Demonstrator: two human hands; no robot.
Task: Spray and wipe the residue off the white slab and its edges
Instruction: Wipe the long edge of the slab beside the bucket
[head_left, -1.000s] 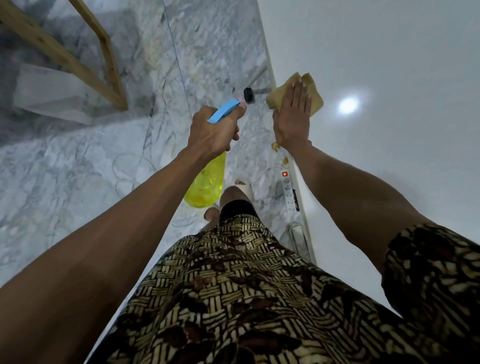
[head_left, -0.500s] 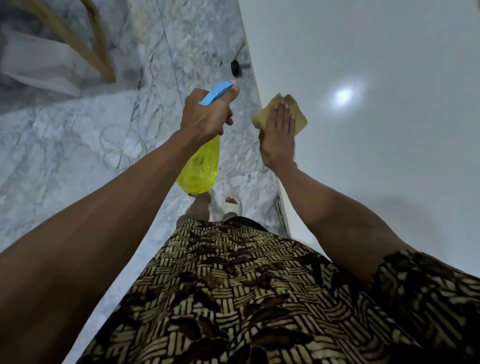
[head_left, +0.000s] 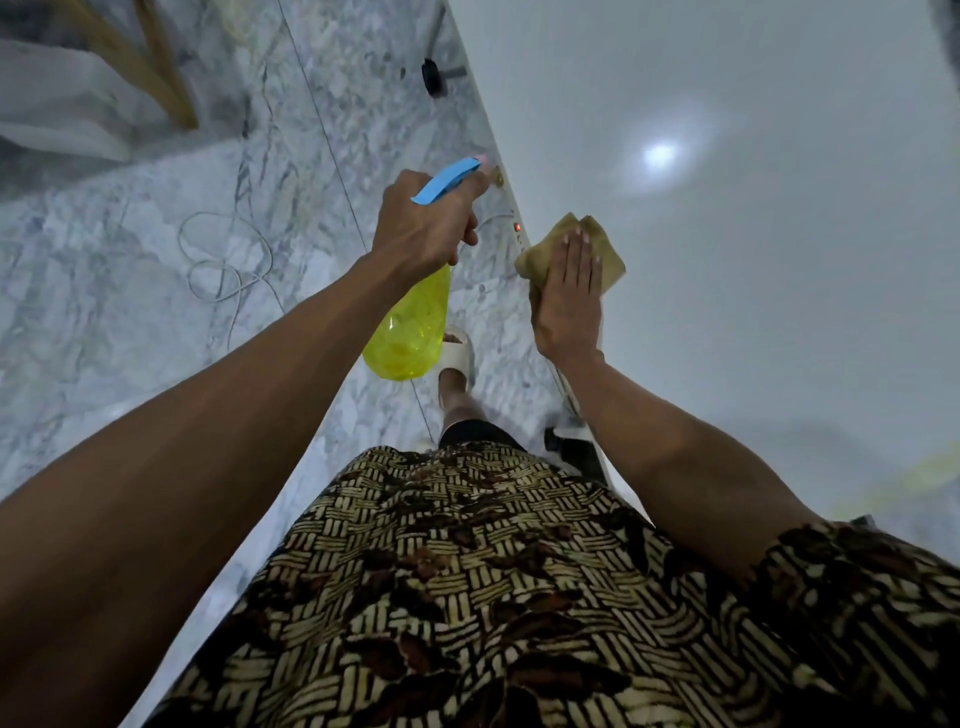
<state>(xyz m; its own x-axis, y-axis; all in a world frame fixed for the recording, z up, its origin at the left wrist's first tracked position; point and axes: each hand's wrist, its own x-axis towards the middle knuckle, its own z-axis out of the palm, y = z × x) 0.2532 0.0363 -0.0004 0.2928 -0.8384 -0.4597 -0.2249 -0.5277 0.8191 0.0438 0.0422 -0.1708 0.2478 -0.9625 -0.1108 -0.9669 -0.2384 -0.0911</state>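
The left hand (head_left: 423, 228) grips a yellow spray bottle (head_left: 410, 332) with a blue trigger, held over the marble floor (head_left: 130, 312). At its three o'clock, the right hand (head_left: 569, 296) presses flat, fingers straight, on a tan cloth (head_left: 540, 257) at the white slab (head_left: 753, 286)'s left edge.

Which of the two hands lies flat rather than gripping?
The right hand, fingers straight, pressing the cloth; the left hand grips the spray bottle.

The person wears a loose garment (head_left: 467, 587) printed in dark brown and cream: blocks of short cream bars set crosswise like basket weave, with dark leaf-like shapes scattered over them. A short sleeve (head_left: 872, 587) of the same print covers the right upper arm. Both forearms are bare. A black hem (head_left: 475, 432) shows above one shin, and that foot wears a cream slide sandal (head_left: 457, 358).
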